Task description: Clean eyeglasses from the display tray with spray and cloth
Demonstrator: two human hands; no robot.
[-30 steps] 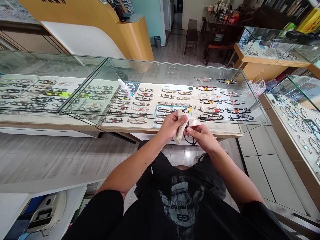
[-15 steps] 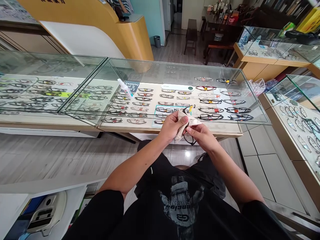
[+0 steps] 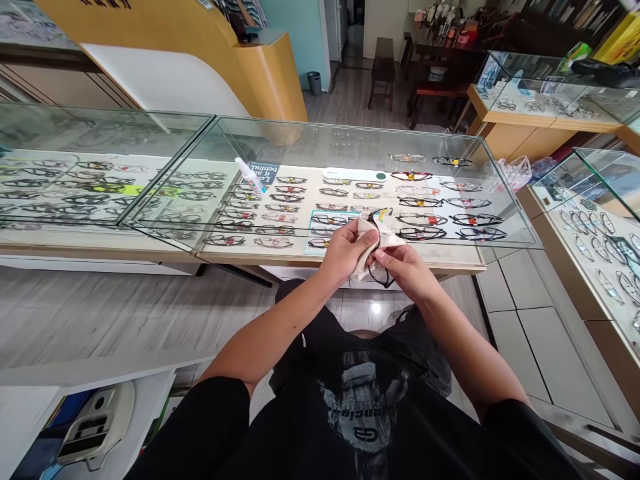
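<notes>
Underfoot, floor [image 3: 230, 307]: pale grey planks with a streaky wood grain, glossy where one bright reflection caught them.
Glass display case [image 3: 250, 257]: long, clear and box-shaped, straight-edged, with a smooth white bed and a light wooden strip along its near side.
Curved counter [image 3: 270, 80]: honey-coloured, smooth wood, rounded like a column at its end, beyond the glass.
Black T-shirt [image 3: 300, 413]: matt fabric, with a worn-looking grey print [image 3: 364, 407] across the chest.
Left hand [image 3: 349, 252]: bare, fingers curled, thumb pressing a cloth [image 3: 361, 268] against the held glasses [image 3: 381, 274].
Right hand [image 3: 409, 268]: bare, thumb and fingertips pinching the held glasses, close beside the left thumb.
Cloth: off-white, limp and creased, bunched around the upper part of the held glasses, with loose folds above and below the fingers.
Held glasses: dark-rimmed, between both hands at the case's near edge; one rounded lens showed below the fingers, and the cloth hid much of the rest.
Display frames [image 3: 423, 202]: laid in rows inside the case, thin-rimmed, mostly dark, several bearing red or yellow tags.
White bottle [image 3: 251, 177]: slim, with a tapering tip, off to the left of the hands; whether it stood or lay could not be told.
</notes>
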